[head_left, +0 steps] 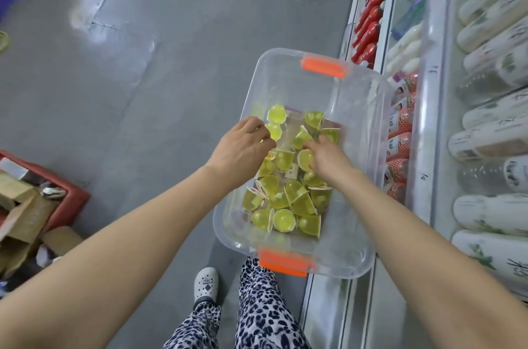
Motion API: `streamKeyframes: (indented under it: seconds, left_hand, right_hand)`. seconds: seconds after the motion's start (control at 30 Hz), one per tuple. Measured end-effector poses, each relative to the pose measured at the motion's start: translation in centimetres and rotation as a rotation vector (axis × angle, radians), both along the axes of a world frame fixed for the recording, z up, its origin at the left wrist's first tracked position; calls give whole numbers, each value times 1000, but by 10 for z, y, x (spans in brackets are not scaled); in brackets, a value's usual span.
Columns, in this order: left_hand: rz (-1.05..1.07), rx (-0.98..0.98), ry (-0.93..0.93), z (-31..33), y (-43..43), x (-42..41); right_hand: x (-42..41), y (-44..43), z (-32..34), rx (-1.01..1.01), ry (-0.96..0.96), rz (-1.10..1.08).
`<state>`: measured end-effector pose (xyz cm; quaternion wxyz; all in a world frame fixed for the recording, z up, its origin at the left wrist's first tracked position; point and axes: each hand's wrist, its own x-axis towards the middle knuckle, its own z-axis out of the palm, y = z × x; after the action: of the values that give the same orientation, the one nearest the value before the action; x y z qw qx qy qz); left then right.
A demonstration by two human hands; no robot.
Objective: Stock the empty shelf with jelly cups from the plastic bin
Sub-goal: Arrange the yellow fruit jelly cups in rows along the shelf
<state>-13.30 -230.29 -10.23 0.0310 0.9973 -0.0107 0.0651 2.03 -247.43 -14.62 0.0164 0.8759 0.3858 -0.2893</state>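
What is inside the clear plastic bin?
Loose yellow-green jelly cups lie in the bin; the left hand and right hand reach among them. Anything beneath the hands is covered.

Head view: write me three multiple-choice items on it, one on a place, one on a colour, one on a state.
1. Where are the cups?
A. On the floor
B. In the bin
C. In a red crate

2. What colour are the bin's handles?
A. Blue
B. Green
C. Orange

3. How is the bin?
A. Open, no lid on it
B. Shut under a lid
C. Tipped on its side

Key:
1 B, the yellow-green cups lie heaped inside its clear walls.
2 C, both end handles are orange.
3 A, the left hand and right hand reach in through the open top.
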Motion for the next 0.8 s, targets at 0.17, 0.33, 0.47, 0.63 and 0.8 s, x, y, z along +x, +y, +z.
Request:
streamKeyframes:
  seconds: [0.17,0.33,0.47,0.63,0.8]
  left_hand:
    - [-10,40,237,2,-29,18]
    - [119,-29,585,-22,-43,61]
    - [267,-122,729,-58,-43,76]
    - [269,-18,715,-81,-48,82]
    - [256,-62,729,-74,-49,76]
  right_hand:
    - [-16,-22,15,3,2,-46]
    - [-24,-29,17,-34,-22,-16]
    - [-23,-31,10,-76,-33,-10]
    - [-21,-31,5,-56,-10,-18]
    - [-19,-28,9,-9,8,-61]
